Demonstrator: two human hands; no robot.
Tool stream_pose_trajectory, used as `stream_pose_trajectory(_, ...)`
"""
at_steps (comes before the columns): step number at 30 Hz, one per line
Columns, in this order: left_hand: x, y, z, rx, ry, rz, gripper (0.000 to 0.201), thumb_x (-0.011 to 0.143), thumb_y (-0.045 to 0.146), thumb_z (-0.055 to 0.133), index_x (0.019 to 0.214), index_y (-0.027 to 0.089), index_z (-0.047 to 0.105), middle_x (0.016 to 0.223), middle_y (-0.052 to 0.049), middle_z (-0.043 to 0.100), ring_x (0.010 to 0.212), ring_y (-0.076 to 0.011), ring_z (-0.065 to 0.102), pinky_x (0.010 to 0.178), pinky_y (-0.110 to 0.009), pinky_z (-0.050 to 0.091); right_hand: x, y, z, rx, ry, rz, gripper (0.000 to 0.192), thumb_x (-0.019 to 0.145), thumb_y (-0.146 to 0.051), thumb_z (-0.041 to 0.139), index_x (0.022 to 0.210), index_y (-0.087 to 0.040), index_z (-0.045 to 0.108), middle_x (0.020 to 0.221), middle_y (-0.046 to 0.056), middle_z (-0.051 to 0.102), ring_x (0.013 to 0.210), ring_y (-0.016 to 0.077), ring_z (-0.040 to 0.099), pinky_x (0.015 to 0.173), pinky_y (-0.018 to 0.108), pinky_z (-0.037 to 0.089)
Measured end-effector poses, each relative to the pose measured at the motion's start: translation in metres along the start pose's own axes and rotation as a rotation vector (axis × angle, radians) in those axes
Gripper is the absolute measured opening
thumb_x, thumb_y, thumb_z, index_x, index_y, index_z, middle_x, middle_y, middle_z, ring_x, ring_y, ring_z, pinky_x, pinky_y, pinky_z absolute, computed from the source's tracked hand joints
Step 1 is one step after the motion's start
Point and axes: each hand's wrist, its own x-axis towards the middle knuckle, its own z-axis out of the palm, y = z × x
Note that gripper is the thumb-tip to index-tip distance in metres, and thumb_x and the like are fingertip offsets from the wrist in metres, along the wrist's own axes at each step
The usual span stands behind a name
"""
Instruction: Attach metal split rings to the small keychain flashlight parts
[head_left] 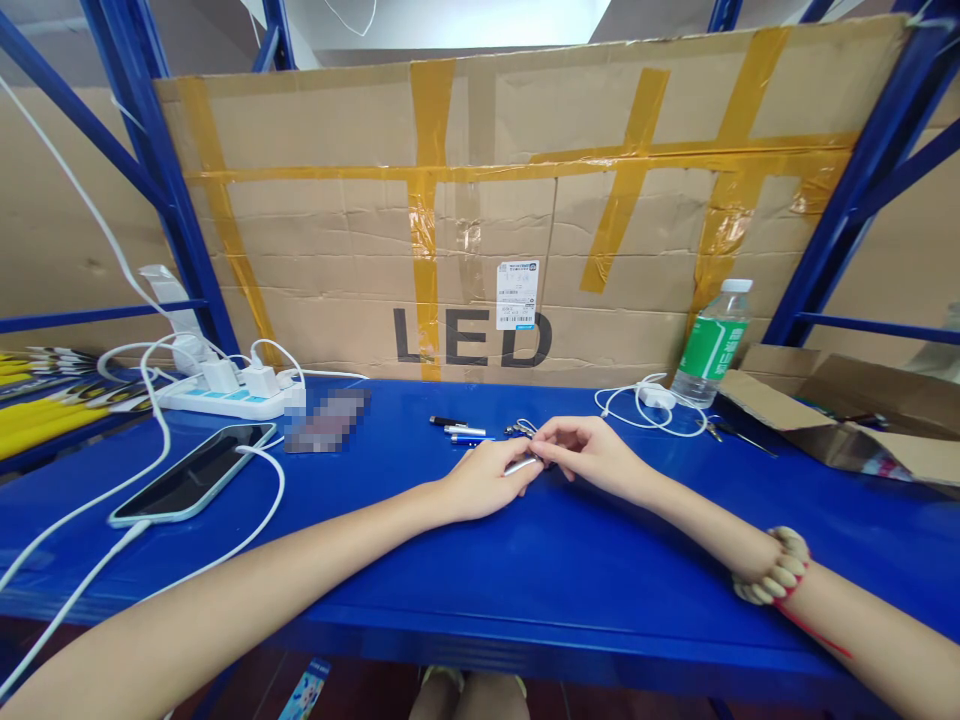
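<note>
Left of the bottle (712, 345), the left hand (487, 482) clasps a silver rod (521, 466) between thumb and fingers, the right hand (596, 455) pinching beside its end, on what I can't tell!

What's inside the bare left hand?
Part of a slim, shiny silver stick shows in the bare left hand. Its rest, and anything under the palm, is covered.

"Left on the blue metal counter (525, 590)?"
"The white plastic power strip (251, 403), behind the slim pale-edged phone (193, 475)."
"Right?"
"The clear plastic bottle (711, 345), beside the open brown cardboard box (795, 412)."
"Between?"
"Slim black, silver and blue pens (466, 431)."
</note>
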Motion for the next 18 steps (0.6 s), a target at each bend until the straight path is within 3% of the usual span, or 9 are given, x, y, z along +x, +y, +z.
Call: stream_pose_trajectory(18, 0.0002, 0.0004, -0.001, 0.008, -0.011, -0.012, 0.024, 0.086, 0.031, 0.037, 0.086, 0.017, 0.057, 0.066, 0.001, 0.059, 0.063, -0.0121, 0.055, 0.059, -0.021, 0.04, -0.0008, -0.0021, -0.0001, -0.001, -0.004, 0.006, 0.031, 0.075, -0.044, 0.057, 0.078, -0.014, 0.06, 0.061, 0.0, 0.058, 0.042, 0.0053, 0.044, 0.042, 0.019, 0.035)
